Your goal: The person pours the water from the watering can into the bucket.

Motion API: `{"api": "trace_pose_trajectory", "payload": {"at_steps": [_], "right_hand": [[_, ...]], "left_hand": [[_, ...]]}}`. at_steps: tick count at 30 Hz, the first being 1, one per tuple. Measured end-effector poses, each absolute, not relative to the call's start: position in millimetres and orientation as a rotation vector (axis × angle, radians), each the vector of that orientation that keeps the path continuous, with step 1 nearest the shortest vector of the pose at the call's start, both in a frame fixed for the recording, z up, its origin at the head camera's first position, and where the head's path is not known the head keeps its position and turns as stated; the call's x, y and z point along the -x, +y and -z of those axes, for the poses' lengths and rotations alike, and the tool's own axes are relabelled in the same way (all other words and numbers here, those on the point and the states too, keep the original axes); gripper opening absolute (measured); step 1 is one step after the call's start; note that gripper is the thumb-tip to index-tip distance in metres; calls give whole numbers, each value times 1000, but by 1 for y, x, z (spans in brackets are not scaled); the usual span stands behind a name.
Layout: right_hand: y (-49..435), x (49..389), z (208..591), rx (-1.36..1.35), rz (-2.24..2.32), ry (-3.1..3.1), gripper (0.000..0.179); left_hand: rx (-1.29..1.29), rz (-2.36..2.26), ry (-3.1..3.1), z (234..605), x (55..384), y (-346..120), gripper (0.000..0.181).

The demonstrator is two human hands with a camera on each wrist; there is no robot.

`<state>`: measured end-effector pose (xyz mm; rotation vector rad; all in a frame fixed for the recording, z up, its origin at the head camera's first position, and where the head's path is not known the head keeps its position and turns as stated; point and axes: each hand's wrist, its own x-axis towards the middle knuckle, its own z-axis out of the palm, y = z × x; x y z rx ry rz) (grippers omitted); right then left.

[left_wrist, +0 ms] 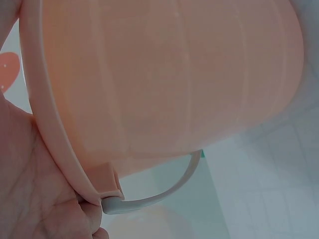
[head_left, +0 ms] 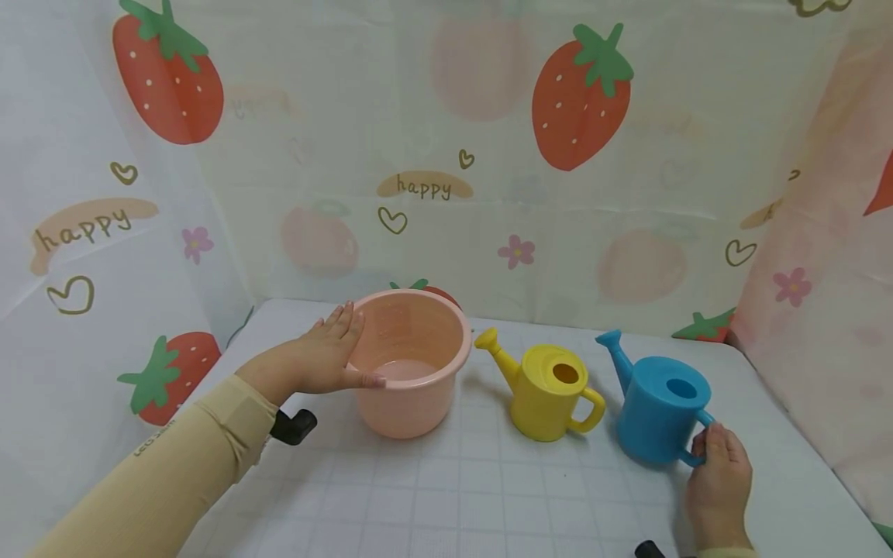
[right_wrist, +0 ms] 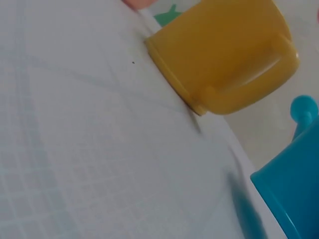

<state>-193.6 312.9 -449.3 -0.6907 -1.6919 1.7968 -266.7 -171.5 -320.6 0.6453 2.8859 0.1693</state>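
Note:
A pink plastic bucket (head_left: pixel 408 403) stands upright on the table, its inside bare. My left hand (head_left: pixel 317 356) rests on the bucket's left rim, fingers straight and thumb along the front edge. In the left wrist view the palm (left_wrist: pixel 35 174) lies against the rim, near the grey bail handle (left_wrist: pixel 164 194). At the right, my right hand (head_left: pixel 722 480) pinches the handle of a blue watering can (head_left: pixel 652 418). In the right wrist view the blue can's base stands slightly off its bluish reflection on the table. Between bucket and blue can stands a yellow watering can (head_left: pixel 547 395), untouched.
The white table (head_left: pixel 446 496) has a faint grid. Behind it and along both sides hangs a strawberry-print cloth (head_left: pixel 335 124). Both cans' spouts point left; the yellow spout (head_left: pixel 498 353) comes close to the bucket's rim. A black piece (head_left: pixel 294 428) sits under the left wrist.

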Motion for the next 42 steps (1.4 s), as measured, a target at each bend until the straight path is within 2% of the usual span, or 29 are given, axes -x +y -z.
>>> {"api": "trace_pose_trajectory", "payload": {"at_steps": [24, 33, 42], "right_hand": [[313, 198, 420, 448, -1823, -1567, 31], [311, 200, 403, 484, -1797, -1663, 35], [339, 216, 426, 313, -1813, -1669, 34]], "left_hand": [[-658, -171, 2885, 321, 267, -172, 122], [-650, -174, 2882, 319, 265, -172, 121], [-642, -173, 2875, 318, 264, -171, 120]]}}
